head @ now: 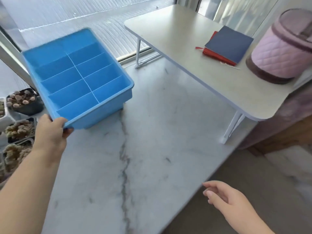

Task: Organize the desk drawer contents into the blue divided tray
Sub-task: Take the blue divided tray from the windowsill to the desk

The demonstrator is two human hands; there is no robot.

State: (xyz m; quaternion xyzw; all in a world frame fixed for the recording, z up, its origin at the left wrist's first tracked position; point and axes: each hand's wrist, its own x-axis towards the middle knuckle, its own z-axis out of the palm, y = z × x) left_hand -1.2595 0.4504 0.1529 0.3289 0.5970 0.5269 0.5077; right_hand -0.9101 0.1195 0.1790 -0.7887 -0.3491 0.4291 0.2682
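The blue divided tray sits at the left, tilted, over a white marble surface; all its compartments look empty. My left hand grips the tray's near left corner, thumb over the rim and fingers under it. My right hand hovers at the lower right near the marble edge, fingers loosely curled and holding nothing. No drawer or drawer contents are in view.
A low folding table stands at the right with a navy notebook on a red one and a quilted lilac bag. Potted cacti crowd the left edge. A window runs along the back.
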